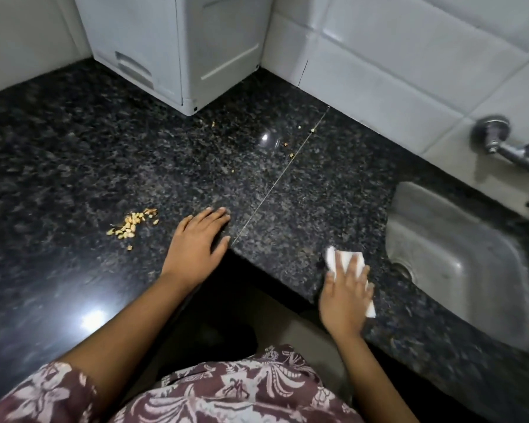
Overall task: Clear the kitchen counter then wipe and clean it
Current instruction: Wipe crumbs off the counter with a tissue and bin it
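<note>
Granite counter [74, 141]: crumbs [131, 226] at nine o'clock of the left hand [196, 244], spread flat, likely bracing. Right hand [344, 297] presses a tissue [333, 258] flat, seemingly wiping.

One dark speckled counter [74, 148] is in view, with one thin seam [275, 184] across it, one white appliance [177, 47], one steel sink [425, 215] and one metal tap [501, 145]. There are two bare hands, one left hand [200, 239] and one right hand [344, 296], and one white cloth [333, 257]. There is one small heap of pale nut pieces [132, 227], too many and too small to count singly, and about six stray crumbs [285, 144].
</note>
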